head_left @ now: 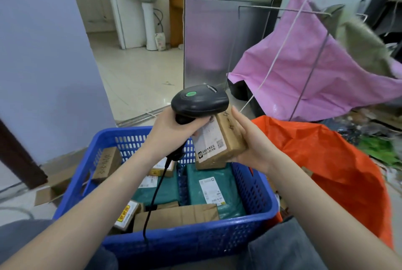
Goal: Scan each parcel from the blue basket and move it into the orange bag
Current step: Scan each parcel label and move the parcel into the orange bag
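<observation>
Blue basket (91, 174) sits low centre between the knees, with teal mailers (215, 191) and brown cartons (176, 216) inside; one carton (106, 164) leans on its left rim. Left hand (171, 130) is wrapped around the handle of the black scanner (199, 101), head angled down just above the label of a small brown parcel (219, 141), which the right hand (250, 141) grips from the side, over the basket's far right corner. Orange bag (326, 161) lies open just right of the basket, pink bag (315, 69) hanging behind it.
</observation>
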